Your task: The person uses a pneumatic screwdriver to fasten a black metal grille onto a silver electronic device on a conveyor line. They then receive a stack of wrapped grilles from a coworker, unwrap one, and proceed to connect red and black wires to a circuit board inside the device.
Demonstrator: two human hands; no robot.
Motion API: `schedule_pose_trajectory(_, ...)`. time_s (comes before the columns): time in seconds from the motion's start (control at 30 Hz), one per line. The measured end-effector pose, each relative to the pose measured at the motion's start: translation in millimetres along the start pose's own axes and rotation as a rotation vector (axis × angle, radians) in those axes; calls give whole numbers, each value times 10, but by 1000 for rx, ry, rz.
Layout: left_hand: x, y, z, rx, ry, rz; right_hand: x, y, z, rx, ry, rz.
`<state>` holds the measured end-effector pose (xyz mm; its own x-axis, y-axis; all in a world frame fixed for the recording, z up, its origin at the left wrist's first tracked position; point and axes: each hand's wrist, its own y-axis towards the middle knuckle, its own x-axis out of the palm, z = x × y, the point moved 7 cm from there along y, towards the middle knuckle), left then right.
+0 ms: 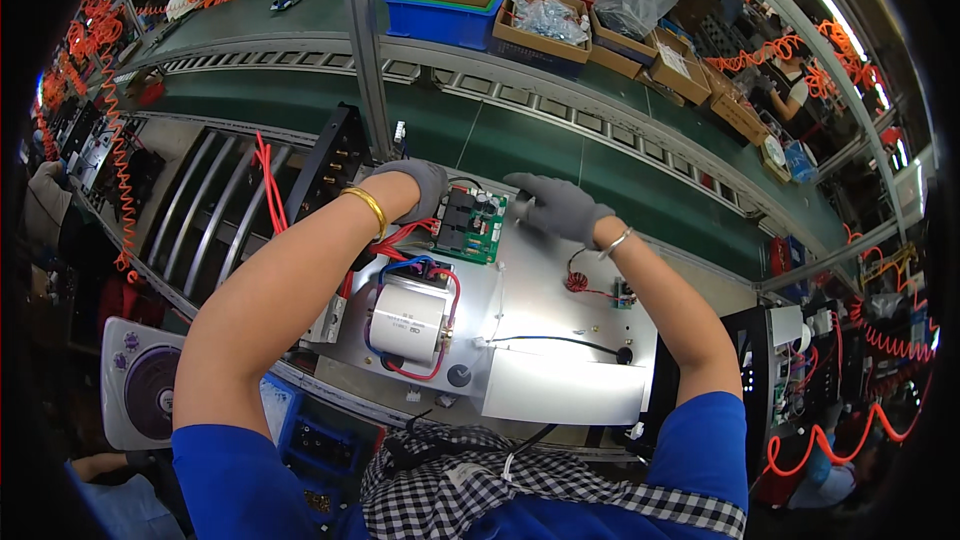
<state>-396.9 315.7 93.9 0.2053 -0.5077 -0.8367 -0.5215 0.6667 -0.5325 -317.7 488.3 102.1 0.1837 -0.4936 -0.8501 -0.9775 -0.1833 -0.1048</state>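
A green circuit board (487,225) with black relays lies on a silver metal chassis plate (545,280). My left hand (425,183), in a grey glove, is curled down at the board's upper left, above red wires (405,237). Its fingertips, and whatever they grip, are hidden. To the right of the board hovers my right hand (562,208), also gloved, its fingers stretched toward the board with nothing visible in them; the fingertips are slightly blurred. Nearer to me, a white cylindrical capacitor (408,323) sits on the plate with red and blue wires around it.
A black panel (335,155) stands upright left of the plate. Behind it rises a metal post (362,40). Beyond the green conveyor (520,140), a shelf carries a blue bin (440,22) and cardboard boxes (540,40). A purple-and-white fan (150,385) is at lower left.
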Motion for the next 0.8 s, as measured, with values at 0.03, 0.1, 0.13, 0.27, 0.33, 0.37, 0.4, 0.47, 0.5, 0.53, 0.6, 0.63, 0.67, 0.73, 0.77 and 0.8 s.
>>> schedule_pose_trajectory(0.03, -14, -17, 12, -4, -5, -9, -37, 70, 62, -19, 115, -33)
schedule_pose_trajectory(0.1, -50, -45, 43, -13, -17, -25, -9, 115, 171, -27, 165, -89)
schedule_pose_trajectory(0.13, -30, -33, 25, -11, -25, -5, -15, 114, 59, -22, 101, -116)
schedule_pose_trajectory(0.27, -19, -4, 16, 5, -21, -10, 44, 217, -75, -152, -41, -57)
schedule_pose_trajectory(0.33, -34, -7, 34, 16, 2, -27, 15, 221, -113, -200, -183, -9)
schedule_pose_trajectory(0.37, -39, -12, 37, 22, 13, -20, -24, 202, -142, -234, -290, 10)
schedule_pose_trajectory(0.4, -48, -18, 39, 29, 26, -12, -68, 172, -170, -266, -397, 31)
schedule_pose_trajectory(0.47, -52, -38, -43, 3, -16, -20, -143, 32, -345, -282, -516, -6)
schedule_pose_trajectory(0.5, -40, -45, -72, -8, -39, -25, -171, -64, -440, -289, -575, -27)
schedule_pose_trajectory(0.53, -117, -83, -30, -15, -33, -19, -184, -201, -492, -283, -610, -67)
schedule_pose_trajectory(0.6, -302, -201, 25, -40, -24, -9, -163, -427, -578, -282, -679, -146)
schedule_pose_trajectory(0.63, -335, -188, 27, -40, -65, 56, -188, -507, -604, -266, -629, -133)
schedule_pose_trajectory(0.67, -364, -179, 26, -41, -108, 120, -204, -572, -621, -250, -578, -122)
schedule_pose_trajectory(0.73, -477, -219, 59, -9, -277, 240, -270, -628, -672, -276, -525, 5)
schedule_pose_trajectory(0.77, -563, -274, 85, 25, -405, 294, -292, -612, -669, -284, -406, 57)
schedule_pose_trajectory(0.8, -640, -328, 115, 58, -534, 346, -310, -567, -651, -292, -287, 110)
